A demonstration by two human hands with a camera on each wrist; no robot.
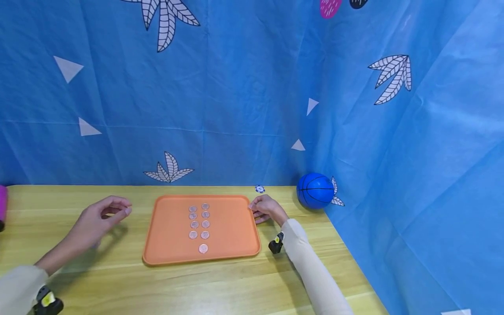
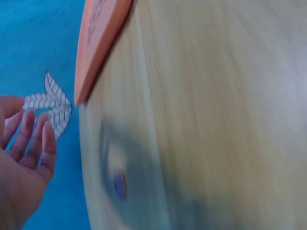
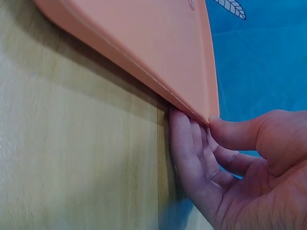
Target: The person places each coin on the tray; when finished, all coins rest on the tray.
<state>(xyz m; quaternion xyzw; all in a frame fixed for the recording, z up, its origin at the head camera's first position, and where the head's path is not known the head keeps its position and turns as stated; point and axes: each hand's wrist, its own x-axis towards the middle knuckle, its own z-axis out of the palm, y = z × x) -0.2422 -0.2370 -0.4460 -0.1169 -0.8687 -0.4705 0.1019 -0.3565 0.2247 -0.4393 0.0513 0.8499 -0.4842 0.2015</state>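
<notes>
The right hand [image 1: 267, 209] pinches the far right corner of the orange tray [image 1: 169, 236]: in the right wrist view the thumb [image 3: 235, 134] lies on top of the rim and the fingers [image 3: 189, 158] are tucked under it, against the wooden table [image 1: 236, 284]. The tray lies flat on the table, stretching leftward and toward the person from that grip. On its floor, left of the grip, coins [image 1: 198, 223] lie in two short columns, with a single coin [image 1: 203, 248] alone below them, nearest the person.

The left hand [image 1: 98, 218] is raised above the table, well apart from the tray's left edge and gripping nothing; its fingers are loosely curled with thumb and fingertips near each other, and the left wrist view shows the palm empty. In that blurred view a small dark round thing [image 2: 119, 183] lies on the table in the hand's shadow; what it is cannot be told.

Just beyond the right hand, a small blue and white chip [image 1: 260, 189] lies at the table's far edge. Further right of the grip, a blue ball [image 1: 315, 190] rests in the corner against the blue patterned cloth [image 1: 236, 87] that forms the backdrop. Far to the left of the left hand, a magenta object [image 1: 2, 205] shows at the picture's edge.
</notes>
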